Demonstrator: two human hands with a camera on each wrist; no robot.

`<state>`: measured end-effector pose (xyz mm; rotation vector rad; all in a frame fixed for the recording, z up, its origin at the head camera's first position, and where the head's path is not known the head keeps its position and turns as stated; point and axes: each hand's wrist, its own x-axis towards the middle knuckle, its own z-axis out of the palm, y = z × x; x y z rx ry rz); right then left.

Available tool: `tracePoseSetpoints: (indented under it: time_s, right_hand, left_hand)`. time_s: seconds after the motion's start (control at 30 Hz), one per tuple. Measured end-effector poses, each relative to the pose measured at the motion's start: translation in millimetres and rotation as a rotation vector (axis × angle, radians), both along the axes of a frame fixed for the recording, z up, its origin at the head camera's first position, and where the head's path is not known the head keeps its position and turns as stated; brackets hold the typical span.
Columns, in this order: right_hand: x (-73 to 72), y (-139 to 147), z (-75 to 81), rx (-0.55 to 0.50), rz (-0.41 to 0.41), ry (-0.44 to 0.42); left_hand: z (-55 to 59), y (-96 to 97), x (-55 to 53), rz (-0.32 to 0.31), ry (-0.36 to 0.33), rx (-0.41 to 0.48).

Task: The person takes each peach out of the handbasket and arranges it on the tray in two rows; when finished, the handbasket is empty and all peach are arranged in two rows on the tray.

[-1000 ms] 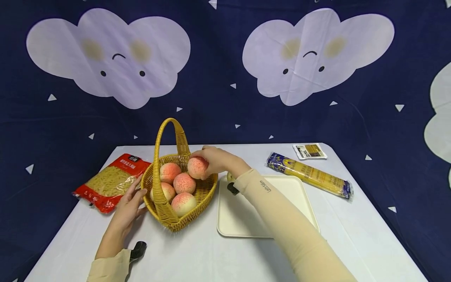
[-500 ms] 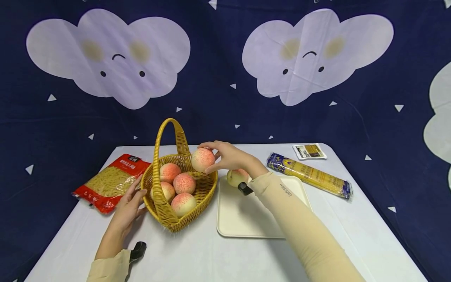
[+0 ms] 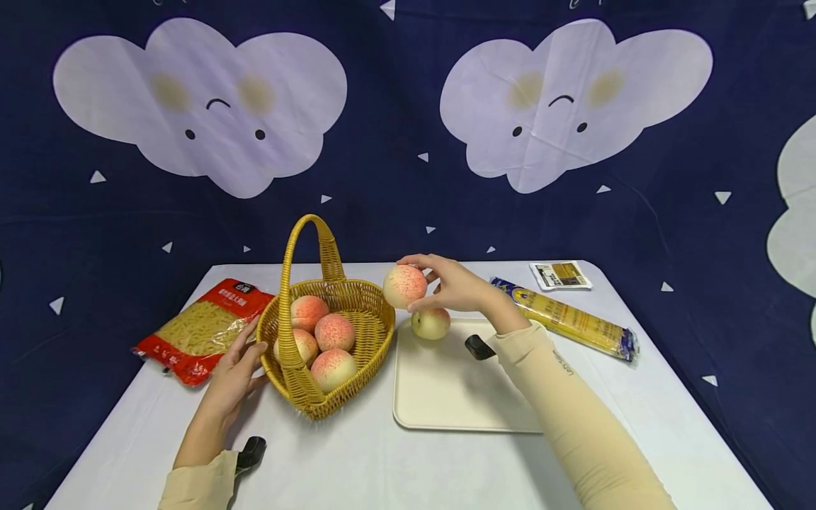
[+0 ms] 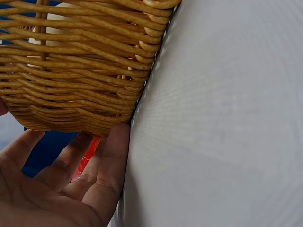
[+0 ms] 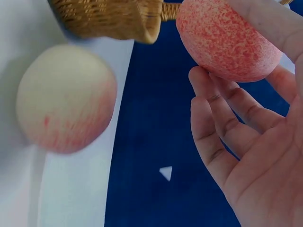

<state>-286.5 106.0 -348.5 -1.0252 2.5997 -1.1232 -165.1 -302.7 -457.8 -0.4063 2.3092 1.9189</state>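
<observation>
My right hand [image 3: 457, 285] holds a pink-and-cream peach [image 3: 404, 286] between fingers and thumb, above the gap between the basket and the tray. Just below it, another peach [image 3: 431, 324] sits in the upper left corner of a cream tray [image 3: 440, 397]. The yellow wicker basket [image 3: 319, 409], with its tall arched handle, contains several peaches on its left side. Against the basket's left side rests my left hand [image 3: 231, 375]; in the left wrist view its fingertips [image 4: 116, 137] touch the lower weave. Up close, the right wrist view shows the held peach [image 5: 227, 42] against the fingers.
Left of the basket lies a red bag of pasta [image 3: 204, 329]. A long yellow spaghetti pack [image 3: 567, 319] is behind the tray on the right, with a small white packet [image 3: 561, 275] farther back. A dark blue cloud-print cloth [image 3: 395, 106] hangs behind the table.
My right hand has lifted a peach out of the basket and carried it right, toward the tray. The peach on the tray has come into view. My left hand stays at the basket.
</observation>
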Motion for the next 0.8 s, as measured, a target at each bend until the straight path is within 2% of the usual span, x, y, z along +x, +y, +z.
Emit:
tracePoseSetpoints:
  time_s: [0.23,0.43,0.8]
  right_hand:
    - [5.5,29,-8.0,-0.041,-0.054,-0.006]
    - [10.7,51,-13.9,-0.094,-0.071,-0.052]
    - [19.0,92,-39.2,-0.128,-0.139,-0.096]
  left_hand:
    - [1.4,0.8,1.3,0.001,0.003,-0.009]
    - [3.4,1.4,1.5,-0.002,0.003,0.001]
    - [3.5,1.2,0.4,-0.002,0.005,0.011]
